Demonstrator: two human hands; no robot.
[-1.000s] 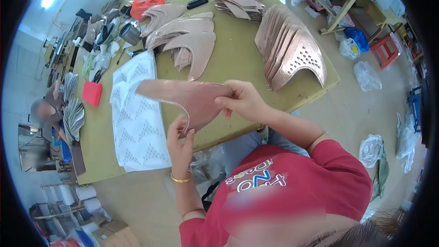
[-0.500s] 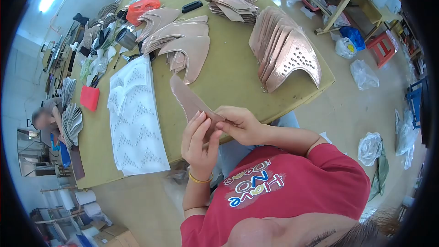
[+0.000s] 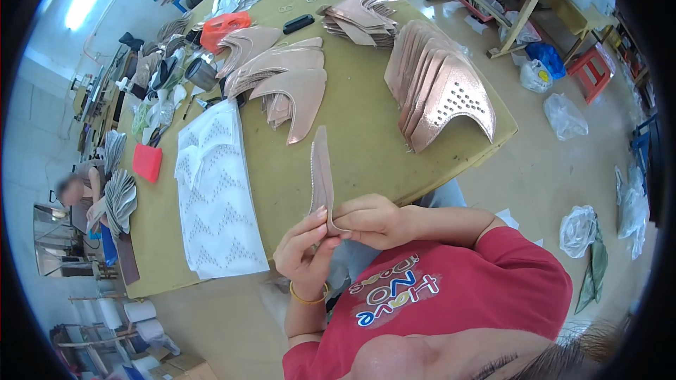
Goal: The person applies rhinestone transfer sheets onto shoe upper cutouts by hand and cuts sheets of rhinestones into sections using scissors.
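A rose-gold shoe upper piece [image 3: 322, 176] with a stitched edge stands nearly upright above the table's near edge, seen almost edge-on. My left hand [image 3: 301, 243], with a yellow bracelet at the wrist, pinches its lower left side between fingers and thumb. On the other side, my right hand [image 3: 370, 219] grips the bottom corner, which bends out to the right. Both hands are closed on the piece, close together. Beyond it lies a stack of similar curved uppers [image 3: 299, 95]. At the right, a standing row of uppers [image 3: 451, 95] ends in a perforated one.
White patterned sheets [image 3: 222, 218] lie on the yellow-green table [image 3: 359, 112] at left, near a red pouch [image 3: 147, 162]. Another upper stack [image 3: 362, 17] and a black case [image 3: 298, 24] are farther back. A co-worker [image 3: 88, 183] is at far left. A red stool [image 3: 590, 74] stands at right.
The upper piece has turned from showing its broad face to nearly edge-on, and its tip has swung to the right. Both hands have moved slightly lower and still hold it.
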